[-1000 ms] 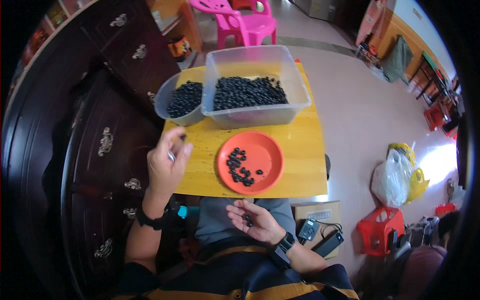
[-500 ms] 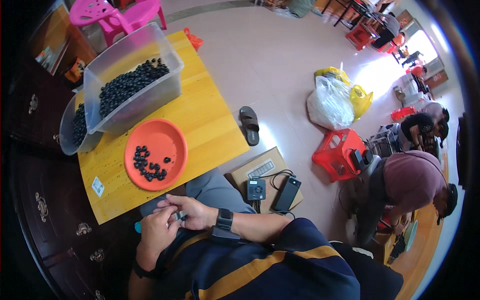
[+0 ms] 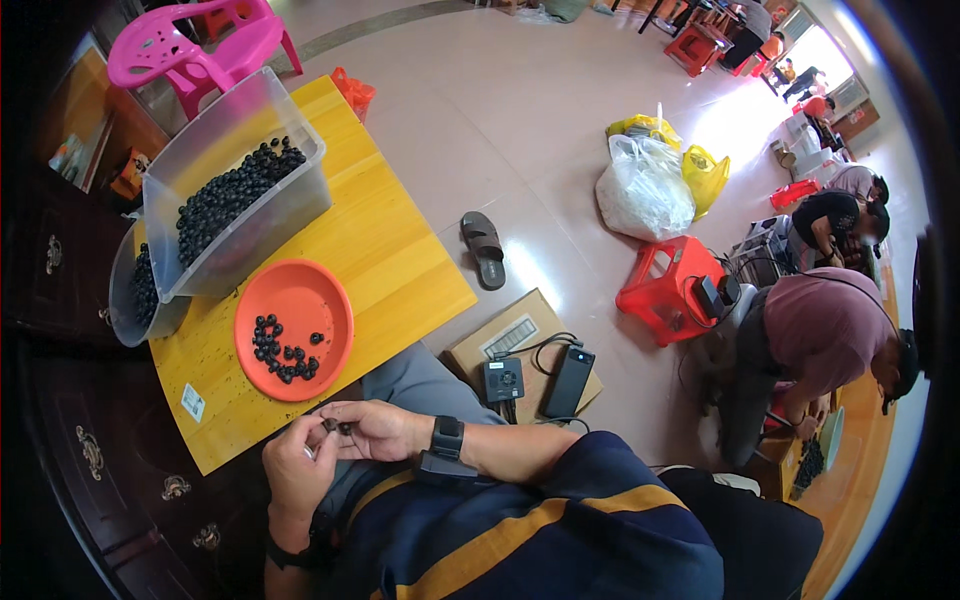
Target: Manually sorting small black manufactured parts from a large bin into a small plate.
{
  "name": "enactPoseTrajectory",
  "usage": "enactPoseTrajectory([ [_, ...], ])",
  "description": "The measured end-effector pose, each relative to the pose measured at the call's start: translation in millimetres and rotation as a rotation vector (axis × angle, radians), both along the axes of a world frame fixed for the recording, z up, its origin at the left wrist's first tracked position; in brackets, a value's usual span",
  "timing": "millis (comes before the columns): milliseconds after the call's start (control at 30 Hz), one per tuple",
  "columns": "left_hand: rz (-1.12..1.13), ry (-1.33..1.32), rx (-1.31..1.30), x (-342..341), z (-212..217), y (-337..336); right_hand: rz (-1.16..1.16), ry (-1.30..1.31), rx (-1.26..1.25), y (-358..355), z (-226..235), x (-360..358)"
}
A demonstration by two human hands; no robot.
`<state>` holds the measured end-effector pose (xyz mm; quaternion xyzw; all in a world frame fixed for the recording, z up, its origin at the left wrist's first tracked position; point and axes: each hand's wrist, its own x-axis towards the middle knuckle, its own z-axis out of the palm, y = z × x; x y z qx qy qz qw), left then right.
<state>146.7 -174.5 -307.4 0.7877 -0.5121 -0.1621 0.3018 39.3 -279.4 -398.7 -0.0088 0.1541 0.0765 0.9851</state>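
Over my lap, at the near edge of the yellow table (image 3: 400,270), my two hands meet. The thumb and fingers of my left hand (image 3: 295,470) pinch a small dark piece (image 3: 330,425). My right hand (image 3: 380,430), palm partly up and fingers curled, has another small dark round piece (image 3: 346,428) at its fingertips. Both are too small to name. Just beyond my hands sits a round orange dish (image 3: 325,290), with several small glossy black round pieces (image 3: 288,372) lying in its near half.
Behind the dish, a clear plastic bin (image 3: 300,195) and a clear round tub (image 3: 125,325) hold many black pieces. Dark drawers (image 3: 60,400) stand left. Right are a carton (image 3: 470,345) bearing black devices, a sandal (image 3: 483,245), bags (image 3: 645,190), a red stool (image 3: 650,300) and a person (image 3: 820,320).
My hands have parted slightly, and dark pieces now show between the fingertips. The table and dish have shifted a little left and down in the view.
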Motion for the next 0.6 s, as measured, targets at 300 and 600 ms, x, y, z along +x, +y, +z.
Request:
enactPoseTrajectory([
  [300,0.126,-0.012,-0.053,-4.9,-1.7,2.5,-0.038,-0.018,-0.101,-0.3,11.3,0.5],
  [600,0.095,0.329,-0.18,-11.2,1.7,29.9,-0.023,-0.082,-0.174,3.9,14.8,-15.1],
])
